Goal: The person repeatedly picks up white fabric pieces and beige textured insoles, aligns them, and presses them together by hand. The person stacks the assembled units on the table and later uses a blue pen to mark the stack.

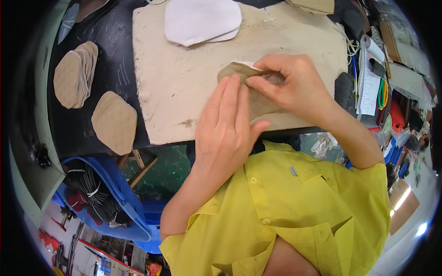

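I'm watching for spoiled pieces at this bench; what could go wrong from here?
The right hand pinches up the edge of the tan quilted piece, while the left hand lies flat against it; uneven pressure might crease or skew it. The loose tan pieces at the dark table's front edge could be knocked off, perhaps toward the blue bin below. The fanned stack might slide apart if bumped.

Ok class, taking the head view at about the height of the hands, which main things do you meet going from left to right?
Fanned tan stack, smaller tan stack, left hand, right hand, white written sheet, green and yellow bands.
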The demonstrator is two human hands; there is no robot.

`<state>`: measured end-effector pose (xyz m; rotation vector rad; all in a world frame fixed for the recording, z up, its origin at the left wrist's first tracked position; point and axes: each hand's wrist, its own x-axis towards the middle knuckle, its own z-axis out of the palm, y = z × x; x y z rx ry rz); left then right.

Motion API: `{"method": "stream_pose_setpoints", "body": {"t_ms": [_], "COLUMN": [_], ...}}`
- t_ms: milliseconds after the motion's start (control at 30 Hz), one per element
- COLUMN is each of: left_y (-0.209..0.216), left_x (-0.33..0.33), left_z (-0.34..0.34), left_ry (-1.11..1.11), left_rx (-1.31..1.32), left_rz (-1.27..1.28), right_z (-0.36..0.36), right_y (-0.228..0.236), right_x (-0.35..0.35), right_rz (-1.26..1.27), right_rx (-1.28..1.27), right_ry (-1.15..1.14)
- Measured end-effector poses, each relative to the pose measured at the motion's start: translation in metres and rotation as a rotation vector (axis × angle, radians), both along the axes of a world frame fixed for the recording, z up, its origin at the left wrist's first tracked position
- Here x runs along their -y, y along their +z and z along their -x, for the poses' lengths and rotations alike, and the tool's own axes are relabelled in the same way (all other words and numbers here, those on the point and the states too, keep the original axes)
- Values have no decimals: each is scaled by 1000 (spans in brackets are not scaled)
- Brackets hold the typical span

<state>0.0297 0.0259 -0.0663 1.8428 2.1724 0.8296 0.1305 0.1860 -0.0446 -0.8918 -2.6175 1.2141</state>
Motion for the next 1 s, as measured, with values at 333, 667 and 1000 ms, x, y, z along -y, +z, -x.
{"method": "stream_pose_setpoints", "body": {"t_ms": [333,667,1000], "left_y": [-2,13,36], "left_x": [1,9,53], "left_z": [-9,12,40], "left_ry": [-30,268,222], "left_rx": [-207,722,501], "left_rz": [126,-146,-376], "right_z": [-32,-53,-9], "right_y": [-7,-6,21], "right_x": [-2,4,8], "right_rz": [260,-311,-52], "right_rx": [-25,-508,-504], "right_ry": [-292,78,322]}}
